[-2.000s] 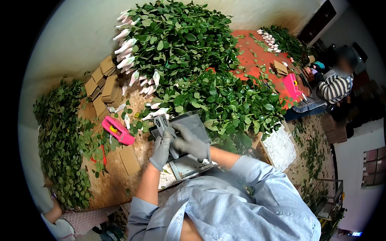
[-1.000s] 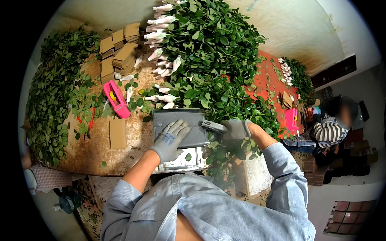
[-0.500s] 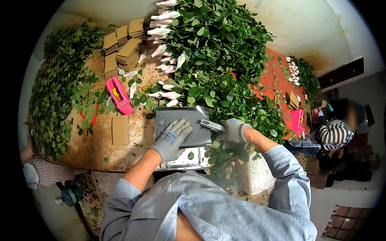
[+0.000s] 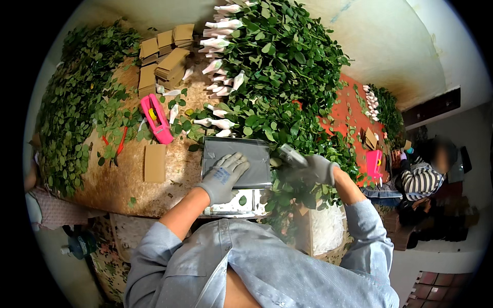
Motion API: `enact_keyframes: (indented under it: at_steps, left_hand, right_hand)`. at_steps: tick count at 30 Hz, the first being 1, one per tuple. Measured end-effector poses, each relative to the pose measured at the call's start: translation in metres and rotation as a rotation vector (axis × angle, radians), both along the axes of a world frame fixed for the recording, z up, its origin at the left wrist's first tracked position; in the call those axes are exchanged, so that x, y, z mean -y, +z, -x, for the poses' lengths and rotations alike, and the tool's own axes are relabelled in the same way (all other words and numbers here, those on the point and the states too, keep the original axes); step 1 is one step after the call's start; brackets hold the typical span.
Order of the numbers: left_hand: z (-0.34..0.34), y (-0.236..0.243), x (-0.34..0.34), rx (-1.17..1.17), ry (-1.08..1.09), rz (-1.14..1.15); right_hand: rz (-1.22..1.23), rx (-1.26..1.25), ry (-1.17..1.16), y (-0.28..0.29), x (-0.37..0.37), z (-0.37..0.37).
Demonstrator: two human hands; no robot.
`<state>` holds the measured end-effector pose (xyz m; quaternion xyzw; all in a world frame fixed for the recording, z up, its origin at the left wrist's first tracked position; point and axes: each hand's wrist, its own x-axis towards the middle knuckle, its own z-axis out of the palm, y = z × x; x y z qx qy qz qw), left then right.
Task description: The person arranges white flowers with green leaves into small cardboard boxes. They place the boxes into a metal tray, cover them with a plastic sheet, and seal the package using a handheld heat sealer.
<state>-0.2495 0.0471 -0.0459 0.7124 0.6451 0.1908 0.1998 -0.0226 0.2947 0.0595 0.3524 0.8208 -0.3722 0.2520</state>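
My left hand [image 4: 226, 177], in a grey work glove, lies flat on a dark grey rectangular sheet [image 4: 257, 159] with shiny, film-like edges. Its fingers are stretched out and grip nothing. The sheet rests over a metal-edged frame [image 4: 248, 204] at the table's near edge, where a loose leaf lies. Just right of the sheet, my gloved right hand [image 4: 319, 169] is closed around a silver, stapler-like hand tool [image 4: 294, 155], partly blurred. The tool points up and left, apart from the sheet, above leafy stems [image 4: 287, 115].
White-wrapped flower heads [image 4: 222, 43] end the stacked stems. To the left are a pink tape dispenser [image 4: 157, 120], a cardboard piece [image 4: 155, 163], cardboard stacks [image 4: 171, 66], red-handled cutters [image 4: 122, 141] and a leafy heap [image 4: 72, 118]. A person in stripes [image 4: 423, 177] sits far right.
My right hand has drawn the silver tool rightward, off the sheet's right edge. My left hand stays flat on the sheet. The whole view has shifted slightly.
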Motion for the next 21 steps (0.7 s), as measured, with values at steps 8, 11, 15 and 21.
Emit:
enact_keyframes:
  at_steps: [8, 11, 15, 21]
  left_hand:
    - [0.017, 0.000, 0.024, 1.441, 0.327, -0.060]
    - [0.027, 0.027, 0.065, 1.966, 0.758, 0.033]
    - [0.053, -0.039, 0.142, 1.771, 0.874, -0.150]
    - [0.053, -0.088, 0.188, 1.257, 0.975, 0.009]
  right_hand:
    - [-0.355, -0.738, 0.245, 0.001, 0.146, 0.104]
    - [-0.168, -0.847, 0.274, -0.029, 0.180, 0.113]
    - [-0.533, -0.657, 0.369, -0.059, 0.130, 0.104]
    - [-0.846, -0.126, 0.328, -0.063, 0.113, 0.082]
